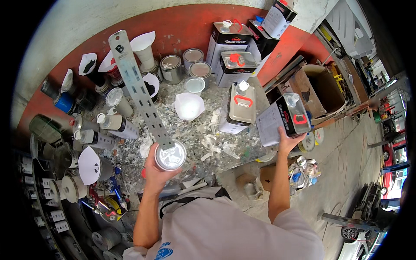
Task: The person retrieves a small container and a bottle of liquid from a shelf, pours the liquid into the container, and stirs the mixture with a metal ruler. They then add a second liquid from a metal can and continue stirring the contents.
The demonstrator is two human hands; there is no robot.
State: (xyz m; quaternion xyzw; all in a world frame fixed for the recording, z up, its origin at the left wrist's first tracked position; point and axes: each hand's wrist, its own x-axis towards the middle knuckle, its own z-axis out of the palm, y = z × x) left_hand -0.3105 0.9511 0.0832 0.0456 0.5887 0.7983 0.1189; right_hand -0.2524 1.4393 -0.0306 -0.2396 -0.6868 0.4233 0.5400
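Note:
My left hand (154, 169) is closed around a small round container (170, 158) with pale silvery contents, and a long slotted metal mixing ruler (133, 82) stands tilted in it. In my right hand (289, 141) is a rectangular metal can (271, 123) with a black band, pale cap and red handle, at the bench's right edge. Left of it stands a similar can (236, 110) with a white cap. A white paper funnel (190, 105) sits on the paint-spattered bench (208, 145) beyond the container in my left hand.
Several tins (171, 69), bottles (117, 125) and metal cans (226, 37) line the bench's back and left. Spray guns (115, 195) lie at lower left beside shelving (56, 221). Cardboard boxes (316, 86) and a rubbish pile (303, 173) are at right, with cars (385, 175) farther off.

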